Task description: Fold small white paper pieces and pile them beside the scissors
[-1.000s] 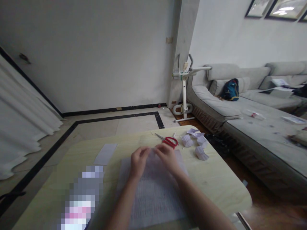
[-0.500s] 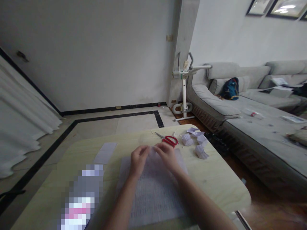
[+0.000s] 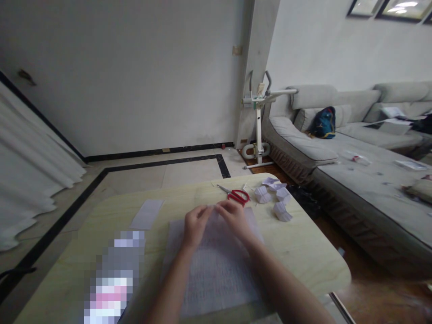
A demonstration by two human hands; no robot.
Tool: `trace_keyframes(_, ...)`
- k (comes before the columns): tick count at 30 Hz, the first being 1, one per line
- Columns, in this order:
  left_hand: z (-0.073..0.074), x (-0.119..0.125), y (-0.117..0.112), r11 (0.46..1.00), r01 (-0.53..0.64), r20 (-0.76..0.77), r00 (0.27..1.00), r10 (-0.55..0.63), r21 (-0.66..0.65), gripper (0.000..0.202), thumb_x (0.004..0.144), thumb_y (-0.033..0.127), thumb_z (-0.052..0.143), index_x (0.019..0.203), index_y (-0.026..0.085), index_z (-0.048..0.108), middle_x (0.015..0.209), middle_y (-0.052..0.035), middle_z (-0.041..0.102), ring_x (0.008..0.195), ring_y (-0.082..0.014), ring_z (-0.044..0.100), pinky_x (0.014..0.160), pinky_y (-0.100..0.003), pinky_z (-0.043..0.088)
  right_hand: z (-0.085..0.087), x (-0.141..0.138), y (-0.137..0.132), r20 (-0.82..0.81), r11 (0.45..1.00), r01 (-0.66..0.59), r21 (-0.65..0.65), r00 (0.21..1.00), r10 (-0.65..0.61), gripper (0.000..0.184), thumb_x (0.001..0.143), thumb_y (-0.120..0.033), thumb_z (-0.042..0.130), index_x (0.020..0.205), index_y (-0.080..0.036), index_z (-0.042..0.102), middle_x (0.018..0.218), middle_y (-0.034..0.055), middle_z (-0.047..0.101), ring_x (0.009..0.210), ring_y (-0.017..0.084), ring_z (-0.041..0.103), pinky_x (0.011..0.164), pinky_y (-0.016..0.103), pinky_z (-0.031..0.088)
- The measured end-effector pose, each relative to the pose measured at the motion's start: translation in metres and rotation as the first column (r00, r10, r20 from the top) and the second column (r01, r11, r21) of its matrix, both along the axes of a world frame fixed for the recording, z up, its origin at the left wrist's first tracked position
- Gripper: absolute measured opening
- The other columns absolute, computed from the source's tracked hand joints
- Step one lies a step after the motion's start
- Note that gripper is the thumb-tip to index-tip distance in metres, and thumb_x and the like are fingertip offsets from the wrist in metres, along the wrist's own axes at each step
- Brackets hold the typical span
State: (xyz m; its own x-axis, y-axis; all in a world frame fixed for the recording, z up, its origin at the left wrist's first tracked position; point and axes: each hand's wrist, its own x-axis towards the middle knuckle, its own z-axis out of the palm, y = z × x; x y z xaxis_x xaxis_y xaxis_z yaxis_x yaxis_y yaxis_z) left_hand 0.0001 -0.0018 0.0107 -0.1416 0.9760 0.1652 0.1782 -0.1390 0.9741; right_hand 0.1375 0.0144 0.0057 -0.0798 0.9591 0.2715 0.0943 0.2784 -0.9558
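Note:
A large printed paper sheet (image 3: 216,270) lies on the pale wooden table (image 3: 303,252) in front of me. My left hand (image 3: 195,226) and my right hand (image 3: 234,219) meet at the sheet's far edge, fingers curled and pinching the paper there. Red-handled scissors (image 3: 236,195) lie just beyond my right hand. Several small folded paper pieces (image 3: 275,200) sit to the right of the scissors.
A narrow paper strip (image 3: 147,213) lies at the table's left. A blurred-out object (image 3: 113,279) stands near the front left. A grey sofa (image 3: 354,175) with a blue bag (image 3: 324,122) fills the right. A white exercise machine (image 3: 258,121) stands by the wall.
Both hands stay pinched at the sheet's far edge; only the camera view has shifted slightly.

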Motion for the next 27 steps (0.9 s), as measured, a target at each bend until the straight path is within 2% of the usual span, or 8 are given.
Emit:
trace_keyframes(9, -0.004, -0.002, 0.002, 0.999, 0.034, -0.030, 0.999, -0.034, -0.015, 0.029, 0.076, 0.040, 0.060, 0.076, 0.013, 0.070, 0.070, -0.0024, 0.066, 0.067, -0.0156, 0.057, 0.061, -0.021, 0.042, 0.002, 0.003, 0.001, 0.001, 1.000, -0.024, -0.015, 1.000, 0.024, 0.016, 0.078, -0.028, 0.059, 0.072, -0.015, 0.066, 0.067, 0.0027, 0.064, 0.063, 0.014, 0.055, 0.060, 0.025, 0.042)
trace_keyframes(17, 0.001, 0.001, -0.002, 0.996, 0.090, -0.120, 0.989, -0.089, 0.007, 0.033, 0.080, 0.041, 0.055, 0.063, 0.013, 0.064, 0.054, 0.0032, 0.051, 0.054, -0.0114, 0.046, 0.051, -0.020, 0.034, -0.002, 0.009, 0.005, -0.029, 0.996, 0.001, -0.084, 1.000, -0.004, 0.016, 0.077, -0.030, 0.061, 0.071, -0.015, 0.065, 0.065, 0.0010, 0.061, 0.062, 0.013, 0.054, 0.058, 0.024, 0.040)
trace_keyframes(20, -0.001, 0.000, -0.001, 0.995, 0.095, -0.143, 0.985, -0.093, 0.005, 0.033, 0.080, 0.041, 0.055, 0.069, 0.013, 0.068, 0.059, 0.0017, 0.057, 0.058, -0.0130, 0.050, 0.054, -0.020, 0.037, 0.000, 0.009, 0.005, -0.015, 0.997, -0.041, -0.071, 0.999, 0.040, 0.017, 0.078, -0.031, 0.060, 0.075, -0.015, 0.065, 0.070, 0.0022, 0.063, 0.066, 0.014, 0.056, 0.061, 0.024, 0.042)
trace_keyframes(23, -0.005, 0.000, 0.000, 0.989, 0.149, -0.181, 0.973, -0.145, 0.009, 0.032, 0.080, 0.041, 0.055, 0.077, 0.013, 0.072, 0.065, 0.0003, 0.063, 0.064, -0.0154, 0.055, 0.059, -0.021, 0.040, 0.003, 0.010, 0.004, 0.026, 0.995, -0.096, -0.031, 0.995, 0.096, 0.015, 0.078, -0.030, 0.060, 0.078, -0.016, 0.067, 0.076, 0.0036, 0.065, 0.072, 0.015, 0.058, 0.067, 0.026, 0.044)
trace_keyframes(27, -0.009, 0.002, 0.000, 0.983, 0.181, -0.268, 0.948, -0.169, 0.019, 0.033, 0.080, 0.041, 0.055, 0.074, 0.013, 0.072, 0.063, -0.0001, 0.065, 0.062, -0.0160, 0.057, 0.057, -0.021, 0.039, 0.003, 0.011, 0.004, 0.043, 0.992, -0.122, -0.043, 0.991, 0.124, 0.015, 0.078, -0.028, 0.060, 0.070, -0.016, 0.065, 0.069, 0.0025, 0.063, 0.068, 0.015, 0.056, 0.064, 0.026, 0.043)
